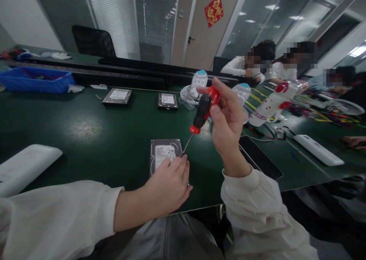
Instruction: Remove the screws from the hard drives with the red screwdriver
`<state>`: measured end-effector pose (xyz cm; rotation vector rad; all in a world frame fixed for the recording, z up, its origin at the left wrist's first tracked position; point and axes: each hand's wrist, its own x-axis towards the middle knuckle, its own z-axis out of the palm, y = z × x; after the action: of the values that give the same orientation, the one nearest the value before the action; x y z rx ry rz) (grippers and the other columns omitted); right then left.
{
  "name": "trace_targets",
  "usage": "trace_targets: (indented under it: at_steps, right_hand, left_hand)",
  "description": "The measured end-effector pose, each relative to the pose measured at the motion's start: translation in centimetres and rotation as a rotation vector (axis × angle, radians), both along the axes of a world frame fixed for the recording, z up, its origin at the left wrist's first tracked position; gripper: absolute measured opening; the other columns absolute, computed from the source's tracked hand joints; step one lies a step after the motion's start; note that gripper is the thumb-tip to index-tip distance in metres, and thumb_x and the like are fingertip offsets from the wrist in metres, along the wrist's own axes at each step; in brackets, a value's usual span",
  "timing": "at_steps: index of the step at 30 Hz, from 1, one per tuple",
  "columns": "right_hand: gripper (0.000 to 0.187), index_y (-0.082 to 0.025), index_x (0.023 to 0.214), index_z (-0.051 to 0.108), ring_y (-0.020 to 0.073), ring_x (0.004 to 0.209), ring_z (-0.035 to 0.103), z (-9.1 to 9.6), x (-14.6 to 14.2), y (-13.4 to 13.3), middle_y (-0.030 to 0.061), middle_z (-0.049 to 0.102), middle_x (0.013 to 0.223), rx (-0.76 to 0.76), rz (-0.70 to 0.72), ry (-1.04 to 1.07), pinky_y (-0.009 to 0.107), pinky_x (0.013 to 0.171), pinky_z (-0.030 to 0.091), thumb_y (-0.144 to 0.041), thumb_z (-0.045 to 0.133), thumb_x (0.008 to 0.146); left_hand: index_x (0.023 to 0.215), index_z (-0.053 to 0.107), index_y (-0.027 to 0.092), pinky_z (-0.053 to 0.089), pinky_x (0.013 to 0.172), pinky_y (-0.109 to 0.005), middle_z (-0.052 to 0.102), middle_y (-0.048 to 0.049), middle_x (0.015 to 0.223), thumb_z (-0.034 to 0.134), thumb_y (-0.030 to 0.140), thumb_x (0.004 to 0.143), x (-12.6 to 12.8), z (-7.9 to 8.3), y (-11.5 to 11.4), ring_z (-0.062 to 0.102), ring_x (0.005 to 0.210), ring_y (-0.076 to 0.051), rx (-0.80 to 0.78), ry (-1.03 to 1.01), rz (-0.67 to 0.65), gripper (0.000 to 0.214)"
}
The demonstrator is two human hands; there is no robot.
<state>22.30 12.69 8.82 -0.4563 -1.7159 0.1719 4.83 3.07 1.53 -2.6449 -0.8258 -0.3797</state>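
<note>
A hard drive [166, 155] with a white label lies on the green table in front of me. My left hand [168, 182] lies across its near right part, fingers together and curled at the right edge, hiding that side. My right hand [227, 124] is closed around the red and black handle of a screwdriver [202, 111]. The shaft slants down to the drive's right edge, beside my left fingertips. Its exact tip is hard to make out there.
Two more hard drives, one at left [117, 96] and one at centre [167, 100], lie farther back. White fans [199, 81] stand behind my right hand. A blue bin [37, 81] is far left, a black phone-like slab [260, 157] at right. Several people sit beyond.
</note>
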Motion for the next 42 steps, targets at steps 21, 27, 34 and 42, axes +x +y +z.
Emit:
trace_targets:
  at_steps: [21,27,34,42]
  right_hand:
    - [0.040,-0.032,0.133,0.049,0.0244,0.123,0.059,-0.24,-0.08,-0.24,0.0062,0.056,0.133,-0.045,-0.078,0.002,0.049,0.103,0.055,-0.049,0.048,0.097]
    - [0.036,-0.032,0.129,0.050,0.0217,0.107,0.063,0.01,-0.01,-0.34,0.0052,0.057,0.123,0.005,-0.173,-0.030,0.047,0.095,0.057,-0.047,0.051,0.096]
    - [0.038,-0.031,0.134,0.051,0.0237,0.130,0.056,-0.16,0.18,-0.09,0.0048,0.059,0.135,-0.084,-0.004,0.014,0.050,0.112,0.046,-0.043,0.039,0.100]
    - [0.039,-0.031,0.126,0.055,0.0209,0.108,0.061,0.05,0.14,-0.43,0.0046,0.059,0.127,-0.026,-0.164,0.021,0.042,0.099,0.052,-0.044,0.063,0.091]
  left_hand:
    - [0.133,0.062,-0.002,0.041,0.082,-0.042,0.061,-0.0251,0.140,0.043,0.041,0.101,0.04,0.03,0.03,0.060,0.110,-0.032,-0.024,0.007,0.008,0.057]
    - [0.132,0.063,-0.002,0.041,0.082,-0.042,0.062,-0.0251,0.139,0.042,0.040,0.101,0.10,0.03,0.00,0.061,0.111,-0.033,-0.016,0.005,0.003,0.057]
    - [0.131,0.064,-0.002,0.041,0.081,-0.042,0.062,-0.0246,0.138,0.043,0.041,0.100,-0.05,-0.11,-0.04,0.062,0.109,-0.032,-0.005,-0.004,0.001,0.057]
    - [0.130,0.064,-0.003,0.041,0.080,-0.042,0.063,-0.0253,0.137,0.042,0.040,0.100,0.07,0.07,0.12,0.061,0.109,-0.033,0.009,-0.006,-0.010,0.057]
